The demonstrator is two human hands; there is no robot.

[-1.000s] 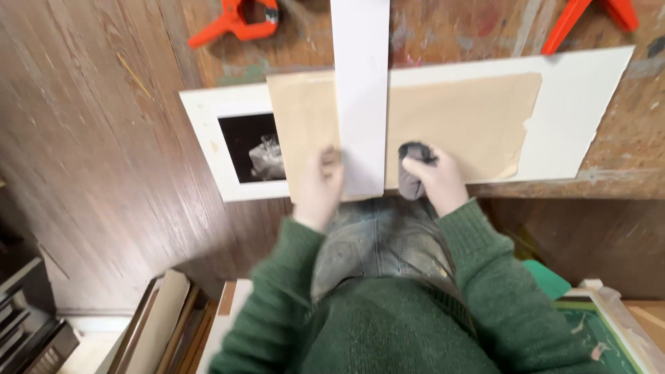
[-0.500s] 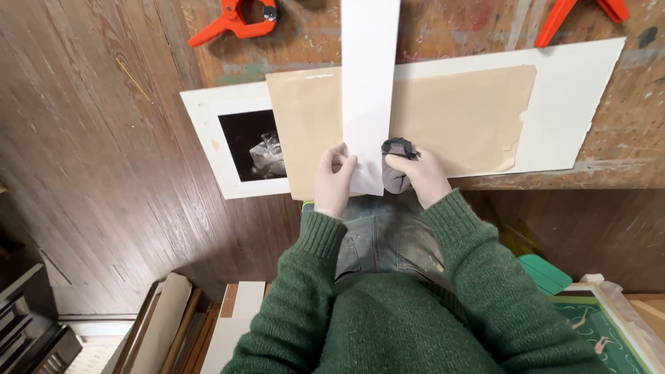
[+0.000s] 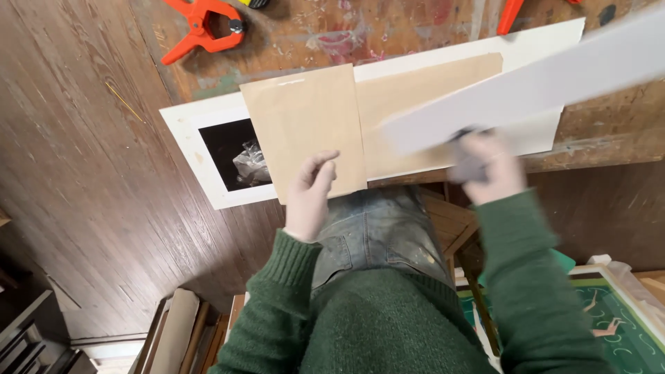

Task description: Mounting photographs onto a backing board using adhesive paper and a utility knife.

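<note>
My left hand (image 3: 309, 192) hovers with loosely curled fingers at the near edge of a tan cardboard sheet (image 3: 305, 125), holding nothing. That sheet lies on a white mat board (image 3: 185, 135) with a black-and-white photo (image 3: 234, 154) showing in its window. My right hand (image 3: 485, 170), blurred by motion, grips a small dark tool together with the near end of a long white strip (image 3: 554, 79), which angles up to the right above the board.
An orange spring clamp (image 3: 203, 26) lies on the paint-stained workbench (image 3: 388, 34) at the back left, another orange clamp (image 3: 509, 15) at the back right. Wooden floor (image 3: 76, 180) spreads left. Framed pieces and a green print (image 3: 623, 325) lean below right.
The white strip lay straight across the board under both hands; now my right hand has swung it away to the right, and my left hand has let go of it.
</note>
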